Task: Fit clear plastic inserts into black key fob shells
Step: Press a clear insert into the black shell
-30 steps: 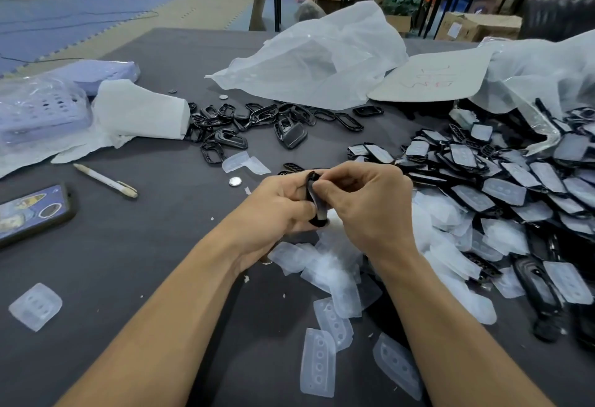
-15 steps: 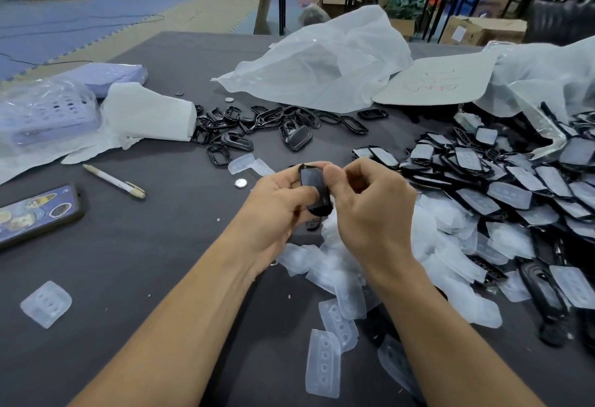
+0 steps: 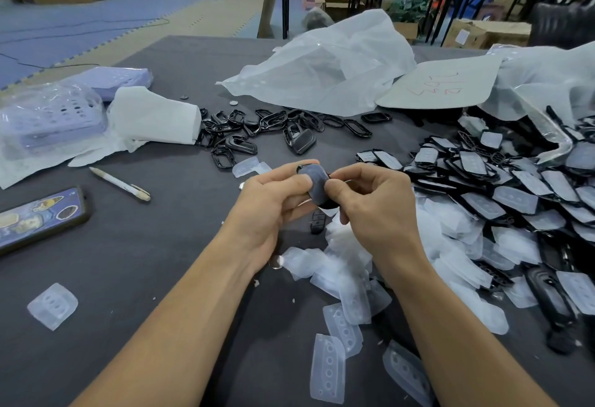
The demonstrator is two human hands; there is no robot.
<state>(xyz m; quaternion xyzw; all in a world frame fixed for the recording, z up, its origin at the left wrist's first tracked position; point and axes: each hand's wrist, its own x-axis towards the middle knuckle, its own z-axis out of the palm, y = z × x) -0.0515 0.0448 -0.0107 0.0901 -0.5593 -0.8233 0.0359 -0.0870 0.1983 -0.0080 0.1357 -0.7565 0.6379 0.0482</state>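
A black key fob shell [image 3: 315,183] with a clear plastic insert lying in its face is held above the dark table. My left hand [image 3: 270,207] pinches its left edge, thumb on top. On the shell's right side my right hand [image 3: 370,204] grips it, thumb pressing on the insert. Loose clear inserts [image 3: 341,278] are piled under my hands. A heap of shells with inserts fitted [image 3: 502,194] covers the right side. Empty black shells [image 3: 257,130] lie scattered behind my hands.
A phone [image 3: 38,216] and a pen [image 3: 120,184] lie at the left, with a stray insert [image 3: 53,306] near the front left. White paper [image 3: 154,120], a plastic-wrapped box [image 3: 48,120], crumpled plastic bags [image 3: 325,68] and a cardboard sheet [image 3: 441,84] sit farther back.
The shell has turned in my hands from edge-on to face-up, so the clear insert now shows in it. Both hands stay on it at the same spot.
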